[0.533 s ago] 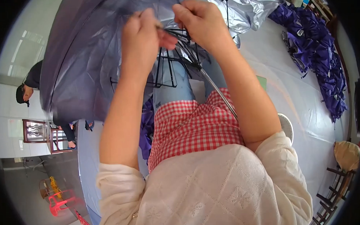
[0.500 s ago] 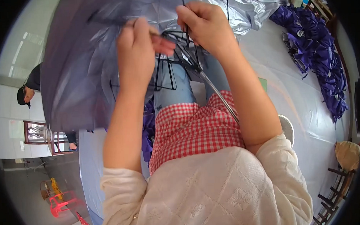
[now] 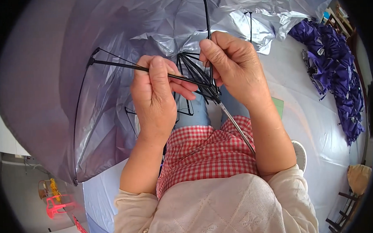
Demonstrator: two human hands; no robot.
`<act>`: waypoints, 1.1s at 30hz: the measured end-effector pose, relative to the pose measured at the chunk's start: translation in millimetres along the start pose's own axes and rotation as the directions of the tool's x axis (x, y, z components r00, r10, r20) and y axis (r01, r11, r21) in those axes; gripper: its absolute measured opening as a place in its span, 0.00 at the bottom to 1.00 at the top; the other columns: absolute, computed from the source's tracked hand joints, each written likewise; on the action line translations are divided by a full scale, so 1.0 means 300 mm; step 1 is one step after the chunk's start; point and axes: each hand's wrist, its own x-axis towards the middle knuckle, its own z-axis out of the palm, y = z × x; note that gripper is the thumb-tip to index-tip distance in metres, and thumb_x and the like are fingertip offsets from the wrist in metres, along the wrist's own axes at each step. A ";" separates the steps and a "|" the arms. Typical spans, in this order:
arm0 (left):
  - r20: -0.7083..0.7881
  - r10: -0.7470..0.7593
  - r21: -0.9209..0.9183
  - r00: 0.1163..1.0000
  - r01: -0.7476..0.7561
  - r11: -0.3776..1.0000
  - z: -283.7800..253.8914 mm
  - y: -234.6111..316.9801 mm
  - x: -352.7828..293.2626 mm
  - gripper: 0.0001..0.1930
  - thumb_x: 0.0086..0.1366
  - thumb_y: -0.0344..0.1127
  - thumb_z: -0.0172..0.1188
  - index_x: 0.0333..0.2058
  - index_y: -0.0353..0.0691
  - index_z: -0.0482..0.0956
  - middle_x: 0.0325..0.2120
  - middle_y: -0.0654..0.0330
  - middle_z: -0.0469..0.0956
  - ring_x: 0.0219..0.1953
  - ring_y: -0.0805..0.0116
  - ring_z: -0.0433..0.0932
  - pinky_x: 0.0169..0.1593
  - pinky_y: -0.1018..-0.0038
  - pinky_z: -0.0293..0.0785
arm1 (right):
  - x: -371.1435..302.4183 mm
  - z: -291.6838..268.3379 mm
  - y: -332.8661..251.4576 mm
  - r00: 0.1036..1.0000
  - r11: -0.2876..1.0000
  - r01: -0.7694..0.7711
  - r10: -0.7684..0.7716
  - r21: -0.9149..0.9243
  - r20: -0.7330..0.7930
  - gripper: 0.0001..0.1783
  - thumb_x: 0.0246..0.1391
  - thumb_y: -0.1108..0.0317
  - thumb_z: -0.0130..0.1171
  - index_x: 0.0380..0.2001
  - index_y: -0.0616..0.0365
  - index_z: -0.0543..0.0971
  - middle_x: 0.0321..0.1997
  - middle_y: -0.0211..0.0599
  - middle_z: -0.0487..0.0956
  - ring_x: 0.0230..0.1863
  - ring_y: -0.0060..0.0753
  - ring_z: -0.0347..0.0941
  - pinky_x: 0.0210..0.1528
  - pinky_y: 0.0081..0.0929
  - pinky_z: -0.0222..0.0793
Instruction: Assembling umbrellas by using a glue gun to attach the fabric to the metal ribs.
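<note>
An umbrella with a silver-lined canopy spreads in front of me, its inner side facing me. Its metal shaft slants down to my lap. Thin black ribs fan out from the runner on the shaft. My left hand pinches one black rib between thumb and fingers; the rib reaches left to a joint near the canopy. My right hand is closed round another black rib that points up, just above the runner. The fingertips of the right hand are partly hidden.
A long heap of dark purple folded fabric lies on the silvery sheet at the right. A red-framed chair stands at the lower left. A dark stool-like frame and a tan cushion are at the far right.
The canopy has swung lower and further left, covering the person seen there before. My left hand now pinches a rib stretched out leftward. Both hands sit lower in view.
</note>
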 end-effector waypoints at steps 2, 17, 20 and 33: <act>0.008 0.006 -0.001 1.000 -0.006 1.000 -0.002 -0.008 0.004 0.15 0.74 0.39 0.39 0.33 0.32 0.64 0.27 0.57 0.70 0.20 0.66 0.79 0.20 0.77 0.76 | 0.002 -0.002 0.010 1.000 0.999 -0.005 0.006 0.038 -0.020 0.17 0.59 0.66 0.56 0.19 0.64 0.70 0.15 0.29 0.70 0.20 0.16 0.58 0.21 0.22 0.58; 0.017 -0.109 0.082 0.994 0.107 0.991 0.024 -0.023 0.060 0.17 0.73 0.42 0.40 0.30 0.33 0.64 0.21 0.57 0.70 0.18 0.67 0.78 0.18 0.77 0.73 | 0.013 -0.011 0.051 0.983 0.982 -0.183 0.183 0.035 0.012 0.20 0.63 0.57 0.52 0.21 0.58 0.74 0.17 0.23 0.71 0.13 0.11 0.62 0.14 0.12 0.59; 0.012 -0.160 0.131 0.987 0.157 0.979 0.026 -0.031 0.092 0.17 0.73 0.41 0.41 0.28 0.32 0.64 0.19 0.57 0.71 0.17 0.66 0.78 0.18 0.77 0.73 | 0.020 0.000 0.058 0.981 0.981 -0.195 0.195 0.024 -0.010 0.19 0.63 0.58 0.52 0.21 0.58 0.75 0.17 0.24 0.71 0.12 0.11 0.62 0.13 0.13 0.59; -0.003 -0.117 -0.049 0.993 0.117 0.992 -0.048 -0.072 0.036 0.18 0.73 0.44 0.42 0.33 0.33 0.66 0.24 0.57 0.71 0.17 0.67 0.77 0.17 0.78 0.72 | 0.018 -0.090 0.064 0.961 0.969 -0.216 0.233 0.120 -0.148 0.20 0.62 0.53 0.51 0.24 0.58 0.76 0.19 0.24 0.71 0.17 0.13 0.62 0.17 0.15 0.61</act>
